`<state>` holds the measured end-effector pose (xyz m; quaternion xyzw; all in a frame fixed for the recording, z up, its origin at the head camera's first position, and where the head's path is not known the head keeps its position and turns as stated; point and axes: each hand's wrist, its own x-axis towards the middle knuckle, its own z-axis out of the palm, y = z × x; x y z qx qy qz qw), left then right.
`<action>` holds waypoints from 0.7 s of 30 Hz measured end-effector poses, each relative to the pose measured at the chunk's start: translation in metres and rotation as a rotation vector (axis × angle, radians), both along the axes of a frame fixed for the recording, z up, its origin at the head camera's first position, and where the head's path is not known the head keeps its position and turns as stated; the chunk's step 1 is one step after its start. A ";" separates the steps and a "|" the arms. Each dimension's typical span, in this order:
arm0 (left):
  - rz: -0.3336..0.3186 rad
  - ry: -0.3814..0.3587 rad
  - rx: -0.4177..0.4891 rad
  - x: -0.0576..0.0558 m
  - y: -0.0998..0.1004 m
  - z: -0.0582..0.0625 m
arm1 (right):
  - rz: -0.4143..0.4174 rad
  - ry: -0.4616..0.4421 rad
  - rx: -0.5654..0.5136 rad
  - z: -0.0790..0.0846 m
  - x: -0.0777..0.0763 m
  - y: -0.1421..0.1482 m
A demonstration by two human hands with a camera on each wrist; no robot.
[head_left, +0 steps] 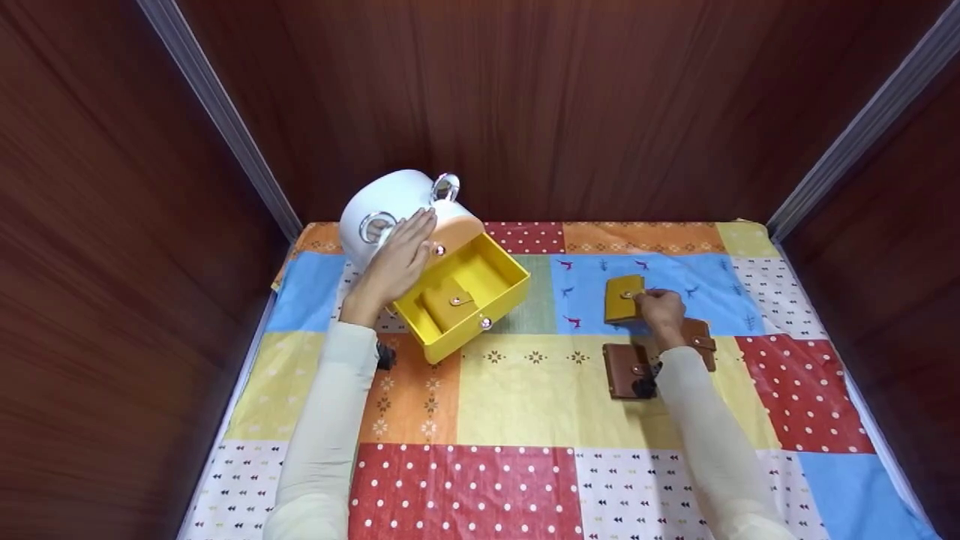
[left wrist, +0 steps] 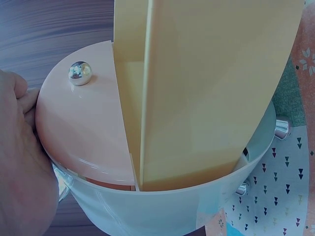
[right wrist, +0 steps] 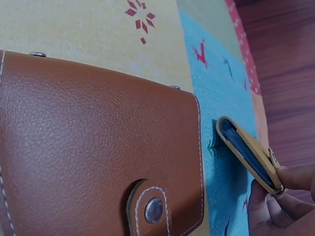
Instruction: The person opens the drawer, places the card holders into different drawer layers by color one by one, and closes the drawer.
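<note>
My left hand (head_left: 397,259) lies with straight fingers on the rounded white box (head_left: 394,193), beside its pink front panel (left wrist: 83,128) with a shiny knob. A yellow drawer (head_left: 459,339) stands pulled out of this box, and a mustard-yellow wallet (head_left: 442,304) with a snap strap lies in it. Over at the right, my right hand (head_left: 663,311) pinches another yellow wallet (head_left: 621,300) by its strap edge. The right wrist view shows this wallet (right wrist: 248,155) tilted, thumb and fingers at one end, dark inner sleeves visible.
A brown wallet (head_left: 622,369) with a snap lies just below the right hand, and a second brown wallet (head_left: 699,341) lies partly behind the wrist. A patchwork cloth (head_left: 517,390) covers the table. Wood-look panels (head_left: 525,112) enclose the back and sides.
</note>
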<state>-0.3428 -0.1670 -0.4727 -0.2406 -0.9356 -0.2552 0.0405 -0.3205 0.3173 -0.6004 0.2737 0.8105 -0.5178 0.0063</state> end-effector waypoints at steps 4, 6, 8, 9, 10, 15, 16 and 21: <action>0.000 -0.002 0.001 0.000 0.000 -0.001 | 0.009 0.008 0.003 -0.001 -0.001 0.000; -0.001 -0.003 -0.001 -0.001 0.000 -0.001 | 0.014 0.009 0.005 -0.001 -0.001 0.001; -0.002 0.000 -0.002 -0.001 0.001 0.000 | 0.014 0.010 0.002 -0.001 -0.001 0.001; -0.003 0.002 -0.002 -0.001 0.001 0.000 | 0.017 0.014 0.002 -0.001 -0.001 0.001; -0.004 0.004 -0.001 -0.001 0.001 0.000 | 0.018 0.017 -0.001 -0.001 -0.001 0.001; -0.005 0.014 0.005 -0.001 0.001 0.000 | 0.027 0.029 0.003 0.003 0.000 0.000; -0.005 0.014 0.007 -0.001 0.001 0.000 | 0.026 0.030 0.004 0.004 0.000 -0.001; -0.005 0.010 0.005 -0.001 0.000 -0.001 | 0.045 0.057 0.011 0.008 0.001 -0.003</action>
